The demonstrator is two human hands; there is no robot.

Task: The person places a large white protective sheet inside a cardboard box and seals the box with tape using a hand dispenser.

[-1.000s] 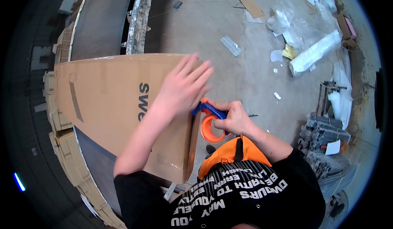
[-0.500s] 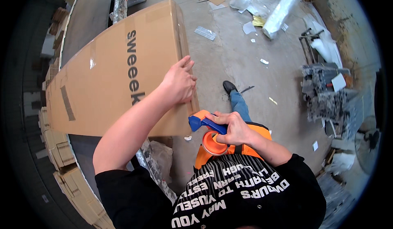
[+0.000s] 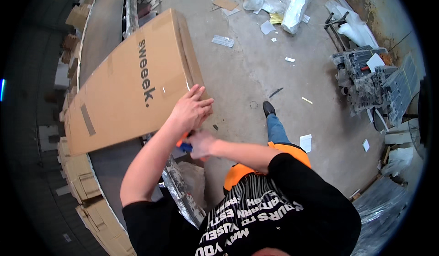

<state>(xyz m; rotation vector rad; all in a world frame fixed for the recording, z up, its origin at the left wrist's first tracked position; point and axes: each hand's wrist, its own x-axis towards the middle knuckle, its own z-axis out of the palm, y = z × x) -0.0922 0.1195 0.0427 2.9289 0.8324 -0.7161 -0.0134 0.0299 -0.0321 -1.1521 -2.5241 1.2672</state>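
A large flat cardboard box (image 3: pixel 121 91) lies aslant, its narrow taped end facing me. My left hand (image 3: pixel 192 107) rests at that end's near corner with its fingers stretched out. Just below it, my right hand (image 3: pixel 203 145) grips a blue and orange tape dispenser (image 3: pixel 184 146) close against the box's near corner. Motion smears this hand, and my left forearm hides part of the dispenser. Whether its tape touches the cardboard I cannot tell.
The box lies across a dark conveyor belt (image 3: pixel 103 36) with a worn metal rail (image 3: pixel 177 187). Flat cartons (image 3: pixel 78 169) are stacked beyond it. Plastic wrap (image 3: pixel 297 6) and paper scraps litter the floor. Wrapped grey parts (image 3: pixel 361 75) stand at the right.
My right hand has carried the tape dispenser left, from in front of my waist to the box's near corner. My left hand has slid nearer along the end. The view has shifted.
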